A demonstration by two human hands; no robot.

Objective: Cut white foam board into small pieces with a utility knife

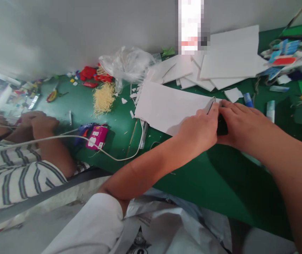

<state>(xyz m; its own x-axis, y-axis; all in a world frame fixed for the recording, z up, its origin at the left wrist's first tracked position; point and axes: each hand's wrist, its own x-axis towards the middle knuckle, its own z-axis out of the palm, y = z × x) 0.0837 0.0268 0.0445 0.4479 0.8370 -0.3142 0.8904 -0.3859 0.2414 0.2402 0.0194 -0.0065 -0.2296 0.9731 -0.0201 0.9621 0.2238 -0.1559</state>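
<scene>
We are pinching a thin tool [210,106] in our left hand [199,129], the board [166,106] lying beneath and leftward; our right hand [236,118] is bracing beside it, grip unclear. Steady pressure is probably preventing slips.

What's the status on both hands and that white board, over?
Left hand at white board, slim dark tool by its fingers. Right hand close beside. White sheets behind, white cable near board's left end.
</scene>
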